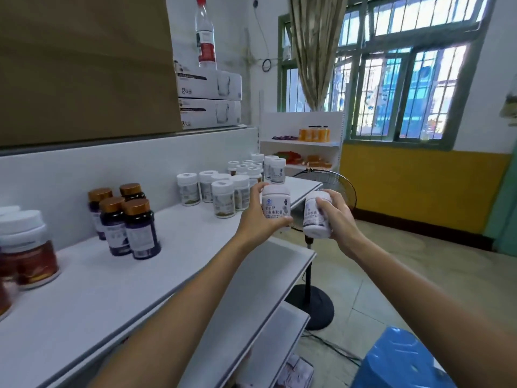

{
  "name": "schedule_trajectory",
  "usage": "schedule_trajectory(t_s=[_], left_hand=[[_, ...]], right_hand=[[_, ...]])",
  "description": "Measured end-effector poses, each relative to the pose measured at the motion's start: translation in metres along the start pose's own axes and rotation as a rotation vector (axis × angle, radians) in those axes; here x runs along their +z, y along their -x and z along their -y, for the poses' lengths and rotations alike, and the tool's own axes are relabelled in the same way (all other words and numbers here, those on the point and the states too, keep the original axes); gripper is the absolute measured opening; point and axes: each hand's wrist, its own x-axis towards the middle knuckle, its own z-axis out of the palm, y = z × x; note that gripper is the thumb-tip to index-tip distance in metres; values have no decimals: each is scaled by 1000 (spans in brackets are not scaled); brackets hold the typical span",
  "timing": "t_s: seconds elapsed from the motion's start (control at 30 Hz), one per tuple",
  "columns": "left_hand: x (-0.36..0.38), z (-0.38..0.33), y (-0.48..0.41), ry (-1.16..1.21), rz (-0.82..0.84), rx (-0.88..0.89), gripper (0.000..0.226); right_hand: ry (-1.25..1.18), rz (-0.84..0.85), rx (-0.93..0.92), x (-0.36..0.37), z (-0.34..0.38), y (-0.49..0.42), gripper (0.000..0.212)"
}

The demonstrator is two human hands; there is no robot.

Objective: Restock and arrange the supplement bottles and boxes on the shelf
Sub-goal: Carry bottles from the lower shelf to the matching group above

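- Blue stool [405, 359]: nearest item, low right, on the floor.
- Shelf [140, 275]: white top board runs from near left to far right, with lower boards under it.
- Red jars [30, 259]: near left on the shelf, white lids.
- Dark bottles [131, 228]: four, gold caps, upright in a tight cluster just beyond the jars.
- Left grip [258, 219]: fingers and thumb curled round a white bottle [277, 204]. Bottle upright, label facing the camera, at the shelf's front edge. Its base looks clear of the board, so not set down.
- Right grip [341, 219]: wrapped round a second bottle [316, 217] of the same kind. Bottle tilted, in the air off the shelf, in front of a fan [335, 183].
- White group [221, 191]: similar bottles, upright, just behind the left grip.
- Far group [263, 166]: more white-capped bottles toward the shelf end.
- Step (judged): restocking white bottles. Both are in hand, neither placed yet.
- Next move (judged): carry the left bottle in over the board and set it upright beside the white group, label forward, without knocking its neighbours. The right bottle needs righting before it goes down.
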Motion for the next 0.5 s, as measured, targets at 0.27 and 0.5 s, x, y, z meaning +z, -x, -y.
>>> schedule_trajectory(t_s=[0.27, 0.5], left_hand=[[22, 30, -75, -66, -24, -28, 90], [62, 66, -157, -168, -121, -60, 88]], right_hand=[[-3, 12, -36, -12, -28, -85, 30], [68, 80, -118, -27, -52, -187, 47]])
